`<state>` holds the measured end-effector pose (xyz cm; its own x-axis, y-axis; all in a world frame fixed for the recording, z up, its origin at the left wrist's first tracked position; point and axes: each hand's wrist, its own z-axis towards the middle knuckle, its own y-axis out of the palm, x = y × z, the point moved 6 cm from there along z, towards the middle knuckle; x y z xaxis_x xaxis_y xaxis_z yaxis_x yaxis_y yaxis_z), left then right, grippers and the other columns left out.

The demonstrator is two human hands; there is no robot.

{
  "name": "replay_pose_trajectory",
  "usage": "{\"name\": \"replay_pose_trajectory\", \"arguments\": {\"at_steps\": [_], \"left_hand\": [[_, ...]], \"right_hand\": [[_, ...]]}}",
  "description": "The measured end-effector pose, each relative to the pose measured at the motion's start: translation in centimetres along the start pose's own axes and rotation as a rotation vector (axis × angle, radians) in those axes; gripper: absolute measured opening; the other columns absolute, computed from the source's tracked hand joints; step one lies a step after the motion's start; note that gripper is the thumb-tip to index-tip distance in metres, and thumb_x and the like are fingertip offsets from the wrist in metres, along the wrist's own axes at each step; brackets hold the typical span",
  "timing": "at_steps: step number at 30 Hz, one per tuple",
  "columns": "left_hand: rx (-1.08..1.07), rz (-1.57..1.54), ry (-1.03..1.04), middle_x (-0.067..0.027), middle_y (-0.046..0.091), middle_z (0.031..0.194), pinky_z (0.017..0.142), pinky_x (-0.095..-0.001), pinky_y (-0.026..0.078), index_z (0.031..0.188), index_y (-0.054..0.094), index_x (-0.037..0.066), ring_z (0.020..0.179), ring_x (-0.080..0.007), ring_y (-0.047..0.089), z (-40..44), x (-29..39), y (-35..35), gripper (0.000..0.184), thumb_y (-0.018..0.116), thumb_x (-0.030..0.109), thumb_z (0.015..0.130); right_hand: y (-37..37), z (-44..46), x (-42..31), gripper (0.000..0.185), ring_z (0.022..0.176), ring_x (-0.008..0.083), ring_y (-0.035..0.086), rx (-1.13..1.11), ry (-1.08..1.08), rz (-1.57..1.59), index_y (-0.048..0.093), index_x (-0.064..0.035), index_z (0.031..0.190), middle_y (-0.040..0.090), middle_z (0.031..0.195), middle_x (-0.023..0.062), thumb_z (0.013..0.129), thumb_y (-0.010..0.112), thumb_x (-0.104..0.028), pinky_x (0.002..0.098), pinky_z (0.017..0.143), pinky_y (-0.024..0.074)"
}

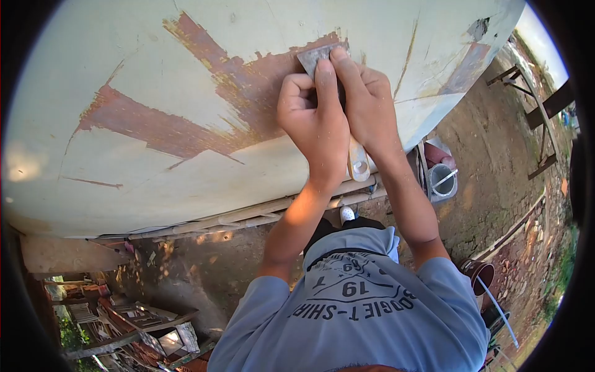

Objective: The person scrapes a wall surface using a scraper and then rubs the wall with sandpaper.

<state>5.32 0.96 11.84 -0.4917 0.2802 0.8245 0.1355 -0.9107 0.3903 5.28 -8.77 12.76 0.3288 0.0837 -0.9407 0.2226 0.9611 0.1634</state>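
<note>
Both of my hands are on one scraper point(314, 57) with a flat metal blade and a pale handle that sticks out below my wrists. The blade lies against a pale painted surface point(260, 167), at the upper edge of a reddish-brown bare patch point(260, 80). My left hand point(316, 111) has its fingers curled and its thumb pressed on the blade. Beside it, my right hand point(369, 99) is closed round the scraper, a fingertip near the blade's corner. The hands hide the middle of the tool.
Wooden poles point(248, 218) run below the surface's lower edge. To the right on the ground stand a grey bucket point(442, 181) and a brown bucket point(478, 273). A pile of scrap wood point(136, 322) lies at the lower left. A metal frame point(542, 124) stands far right.
</note>
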Motion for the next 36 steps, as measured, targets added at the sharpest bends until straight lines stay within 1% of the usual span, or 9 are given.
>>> {"name": "replay_pose_trajectory", "arguments": {"at_steps": [2,5,6,13,16,21,25,29,36], "left_hand": [[-0.003,0.031,0.012,0.0014,0.058,0.070,0.057,-0.0199,0.040,0.075,0.053,0.003,0.066,-0.0011,0.048,-0.8,-1.1,-0.7,0.031,0.063,0.019,0.099],[-0.041,0.041,0.031,0.0018,0.057,0.070,0.056,-0.0204,0.039,0.074,0.052,0.003,0.067,-0.0010,0.047,0.4,0.7,0.3,0.031,0.062,0.019,0.099],[-0.035,-0.024,-0.031,0.0020,0.057,0.071,0.056,-0.0205,0.039,0.074,0.052,0.003,0.067,-0.0008,0.047,0.6,1.2,0.6,0.031,0.062,0.019,0.099],[-0.013,-0.043,-0.009,0.0021,0.057,0.071,0.057,-0.0192,0.038,0.073,0.054,0.002,0.067,-0.0005,0.046,-0.1,-0.3,-0.1,0.032,0.063,0.018,0.099],[-0.034,-0.006,-0.045,0.0032,0.056,0.068,0.054,-0.0195,0.037,0.072,0.053,0.003,0.064,-0.0003,0.045,0.2,0.6,-0.1,0.032,0.063,0.018,0.099],[0.002,-0.018,-0.021,0.0036,0.055,0.068,0.053,-0.0199,0.036,0.072,0.053,0.004,0.063,0.0002,0.044,-0.3,-0.8,-0.5,0.031,0.063,0.018,0.098],[-0.051,-0.033,-0.060,0.0031,0.057,0.070,0.057,-0.0197,0.038,0.073,0.053,0.004,0.066,-0.0006,0.046,0.9,1.5,0.5,0.030,0.062,0.017,0.099],[-0.016,-0.038,-0.020,0.0028,0.057,0.070,0.055,-0.0200,0.038,0.073,0.054,0.003,0.063,-0.0015,0.046,0.1,-1.0,-0.5,0.032,0.064,0.020,0.098],[-0.034,-0.040,-0.038,0.0033,0.056,0.069,0.055,-0.0199,0.037,0.072,0.054,0.003,0.065,-0.0008,0.045,0.8,0.3,-0.2,0.032,0.064,0.020,0.098]], "right_hand": [[-0.3,-0.5,1.9,0.051,0.057,0.0047,0.042,0.008,-0.028,-0.031,0.059,0.0011,0.068,0.050,0.057,-0.0023,0.102,0.051,-0.035,0.0265,0.050,0.0364],[-0.1,0.3,-0.5,0.051,0.058,0.0046,0.042,0.014,0.018,-0.008,0.058,0.0014,0.067,0.049,0.057,-0.0027,0.103,0.051,-0.034,0.0265,0.051,0.0368],[0.0,0.4,-1.3,0.050,0.059,0.0045,0.042,0.005,0.012,0.030,0.058,0.0014,0.067,0.049,0.057,-0.0032,0.103,0.051,-0.033,0.0265,0.051,0.0366],[-0.2,-0.3,0.3,0.049,0.059,0.0043,0.042,0.012,0.016,-0.052,0.058,0.0009,0.068,0.050,0.058,-0.0031,0.103,0.051,-0.032,0.0261,0.051,0.0360],[0.2,0.2,-0.9,0.049,0.059,0.0043,0.042,0.017,0.035,0.057,0.058,0.0014,0.068,0.051,0.059,-0.0028,0.103,0.051,-0.032,0.0261,0.052,0.0364],[0.0,-0.2,1.0,0.050,0.058,0.0046,0.042,0.041,-0.035,-0.005,0.058,0.0016,0.068,0.050,0.057,-0.0025,0.103,0.051,-0.033,0.0264,0.050,0.0359],[0.1,-0.2,-0.4,0.049,0.059,0.0054,0.042,0.026,0.021,0.001,0.059,0.0021,0.068,0.050,0.058,-0.0019,0.103,0.051,-0.032,0.0276,0.051,0.0373],[0.0,-0.5,0.9,0.050,0.057,0.0058,0.041,0.061,-0.044,-0.032,0.056,0.0022,0.067,0.049,0.057,-0.0016,0.102,0.051,-0.033,0.0282,0.051,0.0370],[0.3,-0.2,-0.2,0.051,0.056,0.0053,0.040,0.055,-0.071,-0.040,0.055,0.0039,0.066,0.049,0.055,-0.0011,0.102,0.052,-0.032,0.0286,0.049,0.0358]]}}
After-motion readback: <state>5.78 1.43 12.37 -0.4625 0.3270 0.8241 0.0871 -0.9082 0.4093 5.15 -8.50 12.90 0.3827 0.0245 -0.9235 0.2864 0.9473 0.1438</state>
